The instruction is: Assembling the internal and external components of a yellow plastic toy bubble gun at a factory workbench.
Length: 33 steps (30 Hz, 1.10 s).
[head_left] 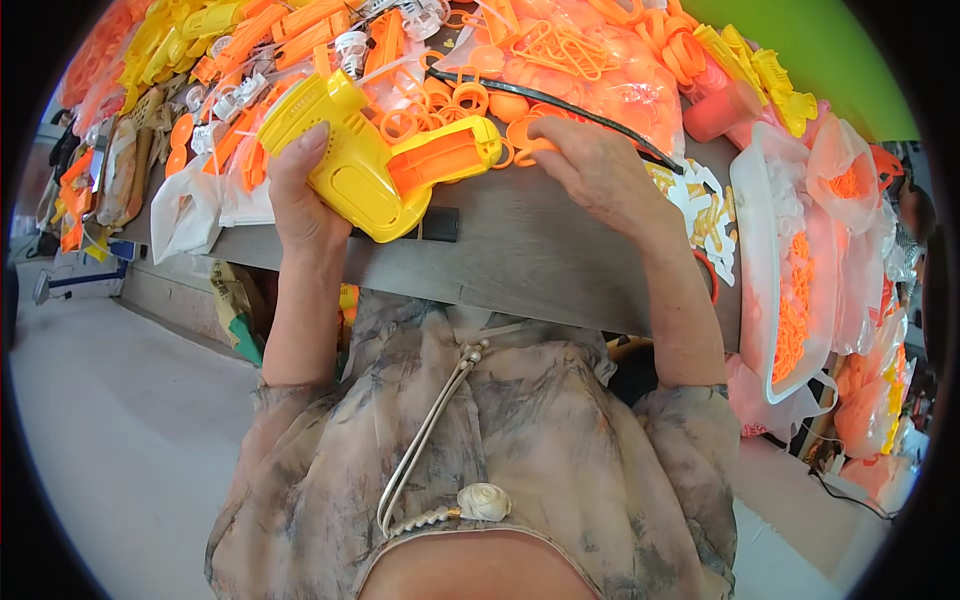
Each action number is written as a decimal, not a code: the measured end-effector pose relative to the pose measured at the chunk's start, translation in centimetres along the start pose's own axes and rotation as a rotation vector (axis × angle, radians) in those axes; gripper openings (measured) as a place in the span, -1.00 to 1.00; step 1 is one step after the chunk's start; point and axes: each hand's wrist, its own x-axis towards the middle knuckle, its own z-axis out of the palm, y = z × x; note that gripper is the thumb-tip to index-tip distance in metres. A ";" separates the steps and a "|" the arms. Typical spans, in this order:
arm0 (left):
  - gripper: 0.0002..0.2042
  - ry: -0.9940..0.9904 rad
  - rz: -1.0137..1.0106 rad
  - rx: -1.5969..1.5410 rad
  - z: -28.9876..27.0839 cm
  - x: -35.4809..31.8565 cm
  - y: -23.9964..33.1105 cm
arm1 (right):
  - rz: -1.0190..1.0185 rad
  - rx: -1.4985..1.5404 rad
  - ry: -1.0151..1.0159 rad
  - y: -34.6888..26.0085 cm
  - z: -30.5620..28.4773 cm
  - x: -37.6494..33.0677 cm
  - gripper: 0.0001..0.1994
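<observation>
My left hand (300,200) is closed round a yellow plastic toy housing (362,190), thumb on its near side. The housing looks gun- or drill-shaped, with a vented rounded end and an orange-lined recess (425,170) facing up. It is tilted above the table's front edge. To its right, my right hand (605,180) has fingers and thumb bent together on a small orange ring-like part (537,150), whose shape is partly hidden by the fingers. More loose orange rings (470,97) and discs lie just beyond both hands.
A grey table (530,245) carries heaps of orange parts, white fittings (350,50) and yellow shells (185,40). A black strip (570,103) crosses the pile. Small gold pieces (708,212) lie right. Beside them stands a white bin (758,260) with orange parts. Plastic bags (185,212) edge the table.
</observation>
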 end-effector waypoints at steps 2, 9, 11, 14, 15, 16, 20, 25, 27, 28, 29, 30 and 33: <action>-0.59 -0.024 0.022 0.042 0.1 -0.1 0.1 | 0.026 0.016 0.006 -0.3 -0.1 0.0 -0.78; -0.59 -0.026 0.005 0.024 0.4 -0.2 -0.1 | 0.128 0.224 0.015 0.7 -0.5 -1.6 -0.77; -0.58 -0.031 -0.039 -0.014 0.6 -0.1 -0.3 | 0.228 0.404 -0.069 0.7 -0.7 -1.8 -0.76; -0.57 -0.039 -0.047 -0.022 1.0 -0.2 -0.3 | 0.344 0.880 -0.008 -0.2 -1.8 -2.0 -0.70; -0.57 -0.042 -0.050 -0.022 1.0 -0.2 -0.4 | 0.347 0.880 -0.006 -0.3 -1.7 -2.2 -0.70; -0.56 -0.042 -0.067 -0.044 1.0 -0.3 -0.5 | 0.307 1.012 0.016 -0.5 -1.5 -2.3 -0.67; -0.54 -0.046 -0.135 -0.164 1.0 -0.4 -1.1 | 0.233 1.200 -0.040 -2.0 -1.0 -1.9 -0.61; -0.52 -0.090 -0.166 -0.177 1.1 -0.8 -1.4 | 0.242 1.229 0.022 -3.0 0.1 -2.5 -0.60; -0.52 -0.089 -0.184 -0.185 0.9 -0.9 -1.4 | 0.222 1.065 0.061 -3.5 0.3 -2.9 -0.60; -0.51 -0.092 -0.192 -0.204 0.9 -1.0 -1.4 | 0.225 1.066 0.061 -3.7 0.5 -3.1 -0.60; -0.51 -0.095 -0.200 -0.223 0.9 -1.1 -1.4 | 0.207 1.068 0.080 -4.0 0.7 -3.3 -0.60; -0.51 -0.094 -0.200 -0.223 1.1 -1.1 -1.3 | 0.187 1.070 0.099 -4.2 0.8 -3.4 -0.60; -0.51 -0.103 -0.232 -0.260 1.4 -1.3 -1.2 | 0.197 1.118 0.073 -4.4 0.5 -3.7 -0.59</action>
